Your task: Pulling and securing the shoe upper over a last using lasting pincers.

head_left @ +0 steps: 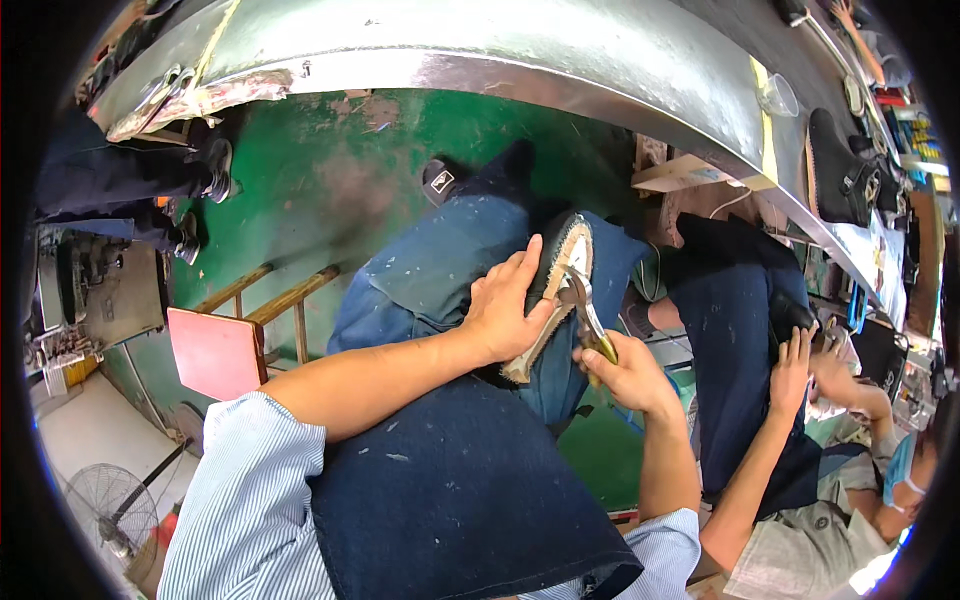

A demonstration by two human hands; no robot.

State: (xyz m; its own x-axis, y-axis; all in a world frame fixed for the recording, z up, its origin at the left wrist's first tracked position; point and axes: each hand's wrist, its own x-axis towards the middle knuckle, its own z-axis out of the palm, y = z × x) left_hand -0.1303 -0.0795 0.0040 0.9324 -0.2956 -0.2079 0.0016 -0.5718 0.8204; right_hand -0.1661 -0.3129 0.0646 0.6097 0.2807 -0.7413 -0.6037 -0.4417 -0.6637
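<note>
Shoe (577, 242) lies sole-up on lap (425, 265). Left hand (505, 310) spread, braced against its side; right hand (628, 372) wrapped round pincers (593, 322), jaws at sole. Risk: weak bite or off-angle pull, pincers slip, nip left hand (thumb close by).

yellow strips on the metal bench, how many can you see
2. One yellow strip crosses the bench at the picture's left, the other strip at its right, by the clear cup. More may lie out of view.
</note>
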